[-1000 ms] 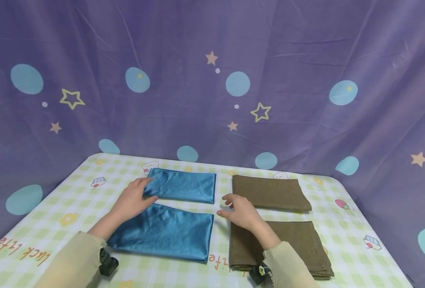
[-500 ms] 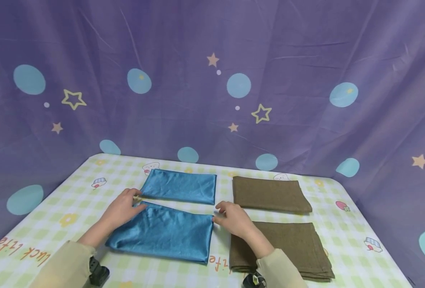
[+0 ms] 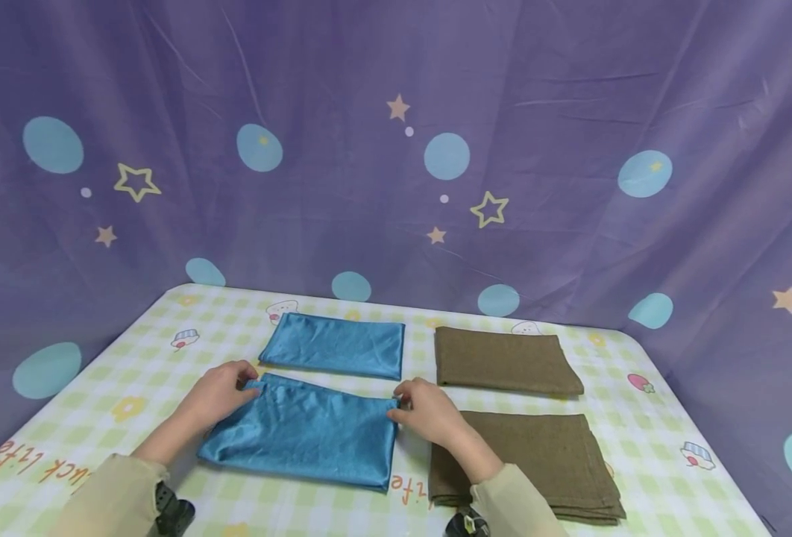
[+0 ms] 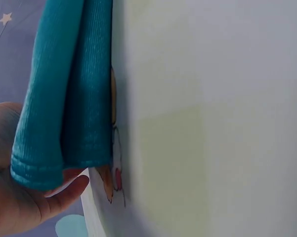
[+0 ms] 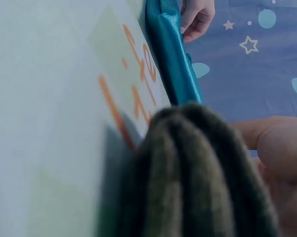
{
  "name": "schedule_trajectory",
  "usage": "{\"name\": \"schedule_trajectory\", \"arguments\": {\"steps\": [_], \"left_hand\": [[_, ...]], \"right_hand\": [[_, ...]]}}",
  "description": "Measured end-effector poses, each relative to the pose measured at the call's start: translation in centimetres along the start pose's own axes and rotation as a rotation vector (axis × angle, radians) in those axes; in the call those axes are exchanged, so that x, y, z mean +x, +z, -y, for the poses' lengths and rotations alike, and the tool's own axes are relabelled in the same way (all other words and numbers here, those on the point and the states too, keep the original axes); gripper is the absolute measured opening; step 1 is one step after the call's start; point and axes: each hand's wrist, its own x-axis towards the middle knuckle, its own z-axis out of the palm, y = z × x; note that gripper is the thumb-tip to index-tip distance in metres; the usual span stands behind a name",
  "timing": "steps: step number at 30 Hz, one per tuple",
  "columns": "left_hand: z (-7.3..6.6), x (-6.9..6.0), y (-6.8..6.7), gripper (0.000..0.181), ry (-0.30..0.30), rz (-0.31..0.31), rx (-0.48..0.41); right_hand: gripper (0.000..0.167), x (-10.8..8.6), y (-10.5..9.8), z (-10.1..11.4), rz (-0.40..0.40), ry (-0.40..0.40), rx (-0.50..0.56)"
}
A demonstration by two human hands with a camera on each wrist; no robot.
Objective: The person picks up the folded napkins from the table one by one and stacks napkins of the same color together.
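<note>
Nearest me on the left lies a folded shiny blue cloth [image 3: 309,440]. My left hand [image 3: 215,399] pinches its far left corner between thumb and curled fingers; in the left wrist view the folded cloth layers [image 4: 54,98] hide part of that hand [image 4: 15,173]. At the far right corner of the same cloth, my right hand [image 3: 432,414] pinches the edge with thumb and fingertips. The right wrist view shows this hand [image 5: 281,158] partly behind a blurred brown fold, so its fingertips are hidden there.
Behind the near blue cloth lies a smaller folded blue cloth [image 3: 335,345]. To the right are two folded brown cloths, a far one [image 3: 506,362] and a near one [image 3: 544,462] under my right forearm. A checked tablecloth [image 3: 134,358] covers the table; a purple curtain [image 3: 342,216] hangs behind.
Both hands have come down toward me, the left from the far blue cloth, the right from between the cloths, onto the near blue cloth's far corners. Their fingers have closed there.
</note>
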Motion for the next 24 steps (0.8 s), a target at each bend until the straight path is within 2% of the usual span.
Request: {"name": "schedule_trajectory", "arguments": {"steps": [5, 14, 20, 24], "left_hand": [[0.1, 0.0, -0.2, 0.013, -0.019, 0.000, -0.005], [-0.1, 0.8, 0.3, 0.007, 0.022, -0.088, -0.061], [-0.3, 1.1, 0.4, 0.010, 0.040, -0.060, -0.076], [-0.4, 1.3, 0.5, 0.022, 0.065, 0.008, -0.053]], "right_hand": [[0.030, 0.1, 0.2, 0.4, 0.009, -0.010, -0.056], [0.026, 0.3, 0.3, 0.6, 0.007, 0.019, -0.126], [0.025, 0.3, 0.4, 0.7, 0.011, 0.035, -0.120], [0.024, 0.3, 0.4, 0.7, 0.008, 0.034, -0.115]]}}
